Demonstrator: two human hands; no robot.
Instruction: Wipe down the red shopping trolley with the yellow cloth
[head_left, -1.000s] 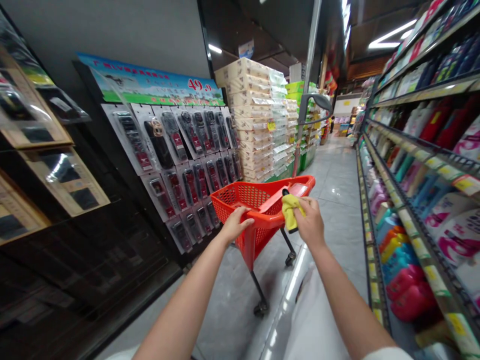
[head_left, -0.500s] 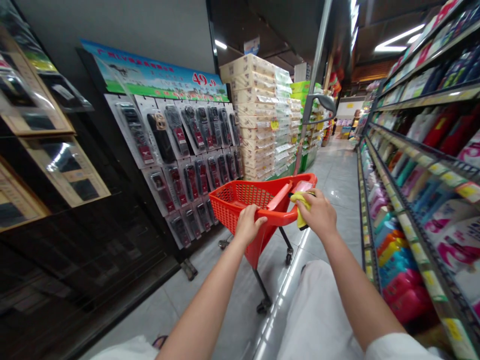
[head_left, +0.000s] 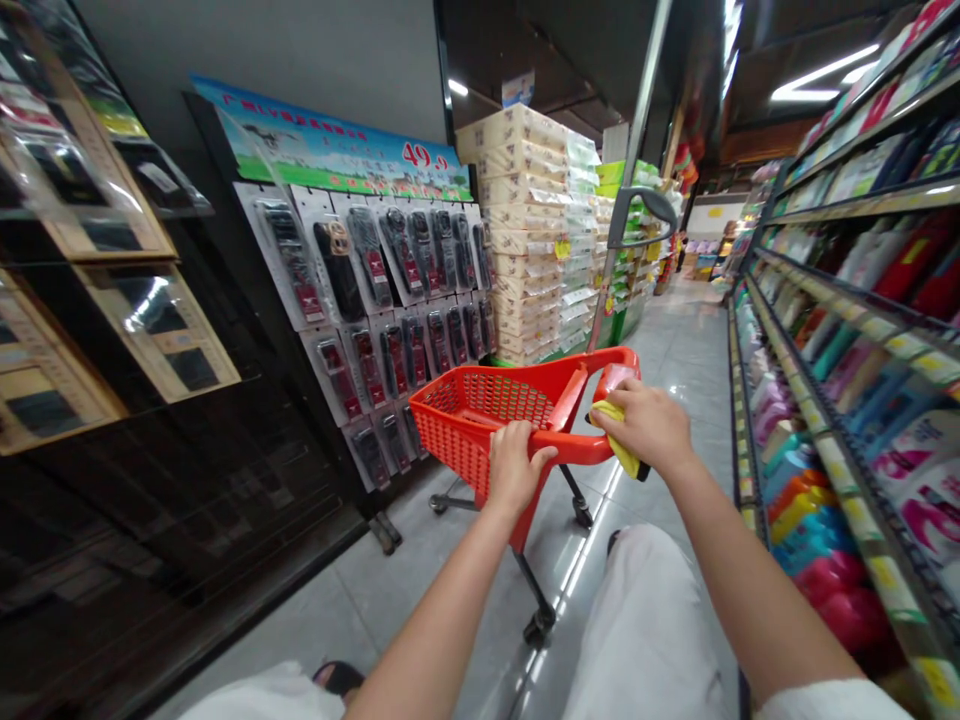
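A small red plastic shopping cart on dark legs with casters stands in front of me. Its basket has perforated walls and points away to the left. My left hand grips the cart's near rim, fingers over the edge and thumb along the outside. In my right hand is a yellow cloth with a dark edge, pressed against the right end of the red rim. The fingers close around the cloth and partly hide it. A long pole with a grey handle rises behind the cart.
On the left, a rack of packaged belts hangs beneath a blue price banner. Stacked cream boxes stand beyond the cart. Shelves of bottles and packs line the right side. Grey tiled floor runs down the aisle.
My right hand and the cloth have moved slightly right and down along the cart's rim. My left hand keeps its hold on the rim. The whole view has shifted a little.
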